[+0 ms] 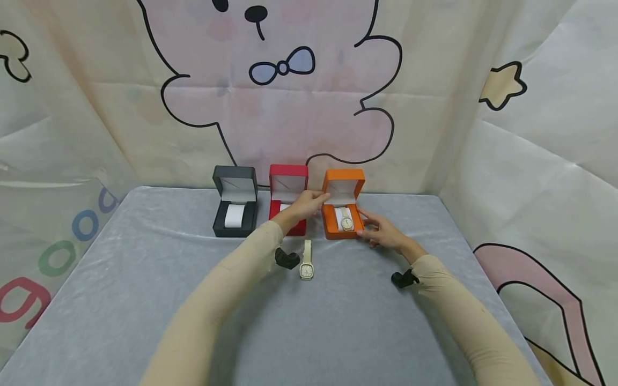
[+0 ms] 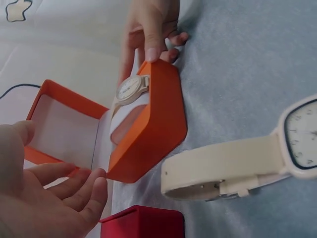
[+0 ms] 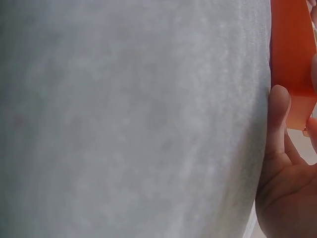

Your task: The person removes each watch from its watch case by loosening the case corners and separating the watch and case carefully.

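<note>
An orange watch box (image 1: 343,231) stands with its lid (image 2: 64,124) raised. Inside, a pale watch (image 1: 346,222) sits around a white cushion. My left hand (image 1: 309,203) is at the left side of the lid, its thumb and fingers (image 2: 74,186) fairly straight along the edge. With thumb and fingers, my right hand (image 1: 383,231) holds the box at its right front corner; in the right wrist view, the right hand (image 3: 290,193) has its thumb against the orange wall. A second cream watch (image 1: 306,265) lies on the table, in front of the boxes.
A red watch box (image 1: 288,174), lid up, stands just left of the orange one, partly hidden by my left hand. Further left is a dark grey watch box (image 1: 235,230) with a white cushion. Grey cloth (image 1: 357,321) covers the table; a printed curtain (image 1: 309,123) hangs behind.
</note>
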The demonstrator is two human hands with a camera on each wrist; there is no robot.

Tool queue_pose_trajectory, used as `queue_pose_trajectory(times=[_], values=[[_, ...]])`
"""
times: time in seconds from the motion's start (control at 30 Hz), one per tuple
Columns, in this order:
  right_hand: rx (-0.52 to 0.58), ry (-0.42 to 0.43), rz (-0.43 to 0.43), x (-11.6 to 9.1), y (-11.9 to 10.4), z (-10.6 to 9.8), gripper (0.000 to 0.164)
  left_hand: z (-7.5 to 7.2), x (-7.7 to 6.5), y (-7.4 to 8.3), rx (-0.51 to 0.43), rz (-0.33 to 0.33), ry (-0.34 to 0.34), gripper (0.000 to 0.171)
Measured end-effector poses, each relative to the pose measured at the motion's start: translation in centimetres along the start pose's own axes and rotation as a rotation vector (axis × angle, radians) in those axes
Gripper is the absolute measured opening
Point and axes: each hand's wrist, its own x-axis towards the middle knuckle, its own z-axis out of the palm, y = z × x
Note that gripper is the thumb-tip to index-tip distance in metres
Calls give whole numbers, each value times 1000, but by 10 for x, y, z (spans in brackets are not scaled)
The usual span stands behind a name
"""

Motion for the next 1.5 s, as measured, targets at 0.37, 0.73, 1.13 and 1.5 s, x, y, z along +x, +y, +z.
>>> queue_pose_trajectory(times=[0.37,0.73,1.13,1.5], values=[[14,0,14,0,1,0,77,12,-1,-4,193,160,-19,48],[20,-16,12,2,2,-1,77,25,-1,-2,275,223,-97,59],[18,-24,25,2,3,-2,77,33,1,0,423,207,-133,81],[4,-17,51,2,1,-2,77,34,9,-5,479,174,-105,84]])
